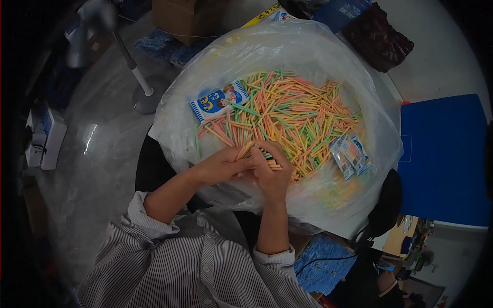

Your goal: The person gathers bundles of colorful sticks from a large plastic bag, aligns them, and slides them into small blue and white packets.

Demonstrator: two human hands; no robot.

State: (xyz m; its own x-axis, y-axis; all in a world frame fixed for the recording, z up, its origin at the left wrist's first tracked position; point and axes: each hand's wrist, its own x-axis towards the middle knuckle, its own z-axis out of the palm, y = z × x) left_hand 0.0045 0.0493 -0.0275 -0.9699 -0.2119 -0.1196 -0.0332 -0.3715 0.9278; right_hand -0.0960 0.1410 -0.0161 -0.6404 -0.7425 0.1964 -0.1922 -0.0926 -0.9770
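Observation:
Both my hands meet over the near edge of a big clear plastic bag (205, 56), which is spread wide around a heap of thin pastel sticks (303, 113) in pink, yellow and green. My left hand (223, 165) is closed around one end of a small bunch of sticks (276, 167). From the other side, my right hand (275, 172) wraps the same bunch, its thumb across it. Stick ends show between the fingers. A blue and white printed packet (218, 101) lies on the heap at the left. Several small clear-and-blue packets (352, 155) lie at the right.
Right of the bag stands a blue panel or box (444, 159). A dark red plastic bag (377, 38) lies at the upper right. A cardboard box (177, 20) and a pole on a round grey base (151, 95) are at the upper left.

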